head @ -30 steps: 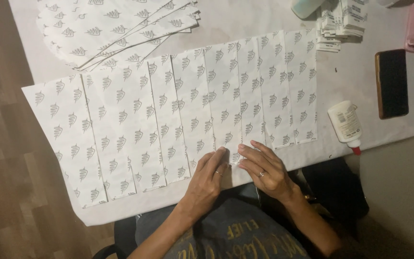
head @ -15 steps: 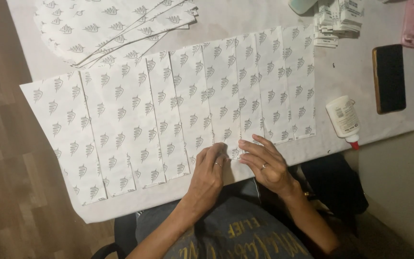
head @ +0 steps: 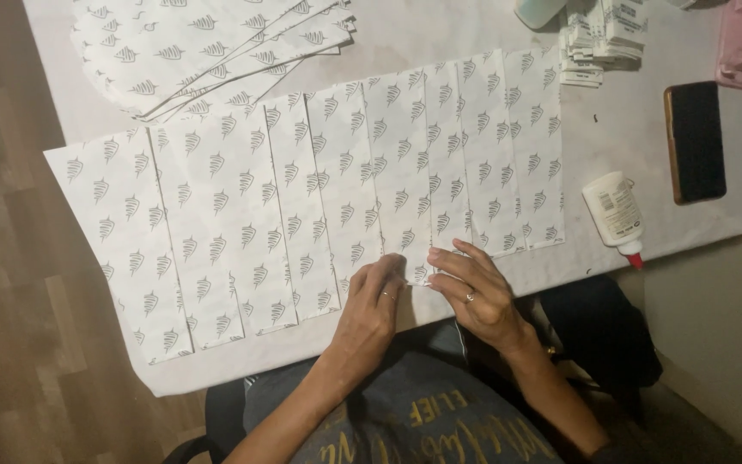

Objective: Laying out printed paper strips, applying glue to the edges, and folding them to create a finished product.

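Glue bottle (head: 615, 212) right of paper sheets (head: 319, 198), phone (head: 695, 142) beyond.

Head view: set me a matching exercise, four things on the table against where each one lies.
Things:
1 glue bottle
2 phone
3 stack of printed sheets
4 pleated printed sheet

Places:
A far left corner of the table
B under both hands, at the near edge
C lying flat at the right, beyond the glue
D on its side, red tip toward the near edge

Pairs: 1-D, 2-C, 3-A, 4-B
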